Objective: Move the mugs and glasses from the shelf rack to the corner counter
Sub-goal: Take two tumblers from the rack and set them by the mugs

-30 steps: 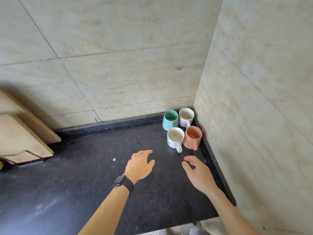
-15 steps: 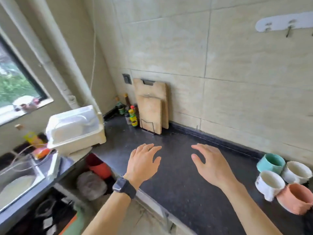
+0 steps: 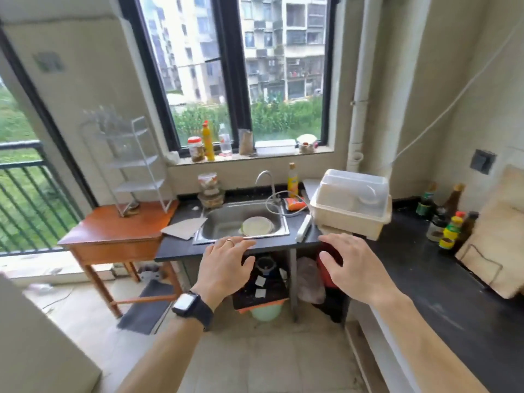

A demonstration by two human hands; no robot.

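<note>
A white wire shelf rack (image 3: pixel 133 163) stands on a small wooden table (image 3: pixel 113 231) at the left, by the window. Its tiers look blurred; faint clear glasses seem to sit on the upper tier, and I cannot tell more. No mugs are in view. My left hand (image 3: pixel 225 266), with a ring and a dark wristwatch, is raised in front of me with fingers spread and holds nothing. My right hand (image 3: pixel 350 265) hovers beside it, also spread and holding nothing. Both hands are well short of the rack.
A steel sink (image 3: pixel 241 222) with a plate in it sits straight ahead in the dark counter (image 3: pixel 431 276). A covered dish drainer (image 3: pixel 351 202) stands to its right, then sauce bottles (image 3: pixel 450 225) and cutting boards (image 3: pixel 499 242). Tiled floor lies below.
The view has swung left from the corner with the mugs, past the cutting boards, to the sink, window and shelf rack. Both hands stay raised and hold nothing.
</note>
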